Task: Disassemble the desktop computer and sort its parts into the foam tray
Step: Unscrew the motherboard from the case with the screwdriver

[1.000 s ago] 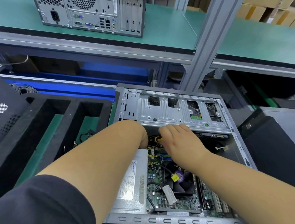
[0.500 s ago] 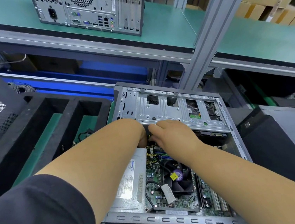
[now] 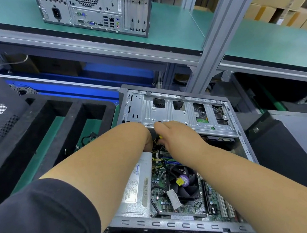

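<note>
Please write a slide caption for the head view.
Both hands reach among cables under the drive cage of the open case.

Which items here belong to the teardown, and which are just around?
In the job: open computer case, its cable bundle, foam tray, left hand, right hand.
Just around: second computer on the shelf, cardboard boxes.

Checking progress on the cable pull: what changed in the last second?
Right hand slid further in toward the drive cage, fingers now at its lower edge over the yellow cables. Left hand stays tucked by the cage, fingers hidden. Nothing visibly freed. Case, fan and foam tray unchanged.
</note>
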Action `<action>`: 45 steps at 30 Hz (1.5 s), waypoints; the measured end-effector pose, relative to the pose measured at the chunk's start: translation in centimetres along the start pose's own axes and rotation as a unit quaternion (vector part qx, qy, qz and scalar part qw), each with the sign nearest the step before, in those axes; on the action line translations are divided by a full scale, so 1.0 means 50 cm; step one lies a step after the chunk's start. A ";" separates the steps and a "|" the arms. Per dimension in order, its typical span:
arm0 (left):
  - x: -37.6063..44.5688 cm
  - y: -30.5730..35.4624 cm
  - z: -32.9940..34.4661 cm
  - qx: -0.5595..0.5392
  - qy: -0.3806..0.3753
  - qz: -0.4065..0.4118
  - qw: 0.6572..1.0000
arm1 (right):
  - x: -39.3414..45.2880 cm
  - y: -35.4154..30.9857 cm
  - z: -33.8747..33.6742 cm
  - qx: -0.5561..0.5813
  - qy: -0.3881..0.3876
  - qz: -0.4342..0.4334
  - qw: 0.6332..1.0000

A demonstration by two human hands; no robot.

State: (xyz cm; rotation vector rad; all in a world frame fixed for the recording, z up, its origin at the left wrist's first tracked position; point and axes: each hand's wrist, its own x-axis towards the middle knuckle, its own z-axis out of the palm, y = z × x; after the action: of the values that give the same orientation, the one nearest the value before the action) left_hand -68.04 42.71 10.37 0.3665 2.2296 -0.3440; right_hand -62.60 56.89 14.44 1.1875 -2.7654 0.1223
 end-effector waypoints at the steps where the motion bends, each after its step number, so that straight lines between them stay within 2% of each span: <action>1: -0.003 0.001 0.000 0.006 0.000 0.003 1.000 | 0.002 0.003 -0.002 -0.007 -0.006 -0.006 1.000; 7: -0.010 -0.001 -0.006 0.023 -0.014 -0.001 1.000 | -0.012 0.000 -0.017 -0.039 -0.053 -0.072 0.995; 10: -0.010 0.000 -0.008 0.008 -0.008 -0.017 1.000 | -0.020 -0.011 -0.009 -0.031 -0.038 -0.049 0.998; 15: 0.003 -0.019 -0.001 -0.022 0.041 -0.005 0.999 | -0.012 -0.026 -0.001 -0.036 -0.043 0.010 0.998; 22: -0.006 -0.002 -0.005 -0.017 0.000 -0.009 1.000 | -0.002 -0.024 0.000 -0.100 -0.038 0.075 0.991; 27: -0.015 -0.007 -0.007 -0.032 0.022 -0.024 0.999 | -0.006 -0.031 0.015 -0.023 0.002 0.097 0.995; 32: -0.011 -0.008 -0.013 -0.035 -0.005 -0.032 0.999 | -0.011 -0.029 0.021 -0.062 0.014 0.113 0.992; 38: -0.006 -0.005 -0.010 0.005 -0.036 -0.018 0.999 | -0.015 -0.032 0.018 -0.028 0.014 0.098 0.995; 41: -0.013 -0.006 -0.012 -0.008 -0.032 -0.024 0.999 | -0.011 -0.029 0.014 -0.016 0.025 0.096 0.995; 45: -0.014 -0.001 -0.011 -0.008 -0.067 -0.017 0.998 | -0.010 -0.022 0.013 -0.020 0.012 0.118 0.993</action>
State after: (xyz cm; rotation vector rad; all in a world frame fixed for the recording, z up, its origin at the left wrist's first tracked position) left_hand -68.04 42.76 11.26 0.2882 2.1078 -0.3589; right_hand -61.53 56.41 13.74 0.8402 -2.8615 0.1033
